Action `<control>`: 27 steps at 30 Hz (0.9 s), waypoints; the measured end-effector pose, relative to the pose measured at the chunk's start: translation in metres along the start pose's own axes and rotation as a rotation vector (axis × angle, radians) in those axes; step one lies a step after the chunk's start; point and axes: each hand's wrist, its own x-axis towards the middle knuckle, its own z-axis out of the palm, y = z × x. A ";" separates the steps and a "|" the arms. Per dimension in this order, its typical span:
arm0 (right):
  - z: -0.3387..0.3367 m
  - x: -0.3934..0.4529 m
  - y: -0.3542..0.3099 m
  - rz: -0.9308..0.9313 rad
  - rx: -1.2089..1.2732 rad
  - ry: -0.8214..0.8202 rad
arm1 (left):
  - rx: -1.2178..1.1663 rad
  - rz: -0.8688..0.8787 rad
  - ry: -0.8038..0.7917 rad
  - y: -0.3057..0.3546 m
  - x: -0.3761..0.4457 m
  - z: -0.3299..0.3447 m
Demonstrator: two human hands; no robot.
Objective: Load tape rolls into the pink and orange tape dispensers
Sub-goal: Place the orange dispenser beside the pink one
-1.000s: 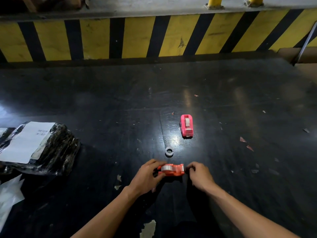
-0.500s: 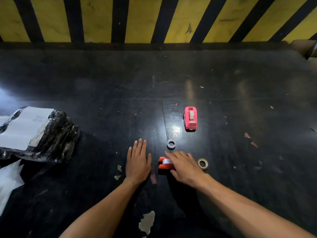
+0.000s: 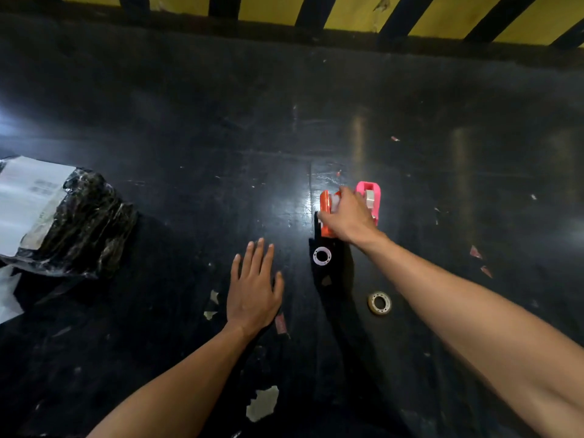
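- The small orange plastic tape dispenser lies on the dark, scuffed black table surface, a little right of the middle, with a whitish tape roll showing in its upper part.
- The right hand reaches forward over it, fingers curled down around the orange body, so the hand is closed on the dispenser; much of the dispenser is hidden beneath the palm.
- Just beside it on the right lies the small pink plastic tape dispenser, pointing away from the person, with a strip of pale tape visible in its slot. The back of the right hand overlaps its near edge; whether the two dispensers touch cannot be told.
- Just in front of the orange dispenser, nearer the person, a small white plastic ring lies flat in the shadow of the arm.
- Farther right and nearer, a small roll of clear tape with a pale core lies flat, close to the right forearm.
- The left hand rests palm down on the table, fingers spread and straight, holding nothing, well apart from the dispensers.
- Torn paper scraps are scattered nearby.
- At the far left sits a crumpled black plastic parcel with a white label.
- A yellow-and-black striped barrier runs along the far edge.
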 end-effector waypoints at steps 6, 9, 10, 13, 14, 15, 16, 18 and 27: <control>0.004 0.038 -0.018 0.078 -0.077 -0.021 | 0.011 -0.003 -0.006 -0.001 0.001 0.000; 0.005 0.042 -0.020 0.097 -0.099 -0.036 | 0.014 -0.004 -0.004 0.000 0.001 0.000; 0.007 0.043 -0.019 0.096 -0.096 -0.039 | 0.017 -0.004 -0.003 0.000 0.001 0.001; 0.008 0.042 -0.017 0.094 -0.068 -0.055 | 0.011 -0.002 0.003 -0.001 0.000 0.001; 0.007 0.041 -0.016 0.095 -0.051 -0.059 | 0.007 0.001 0.001 -0.001 0.000 0.001; 0.006 0.038 -0.015 0.091 -0.034 -0.061 | 0.004 0.003 0.001 -0.001 0.000 0.001; 0.005 0.035 -0.013 0.081 -0.015 -0.053 | 0.003 0.005 0.004 -0.001 0.000 0.000; 0.001 0.023 -0.009 0.042 0.025 -0.008 | -0.006 0.007 0.015 0.000 0.000 -0.001; -0.019 -0.077 0.065 0.060 -0.182 -0.198 | -0.070 0.108 -0.007 0.020 0.013 -0.010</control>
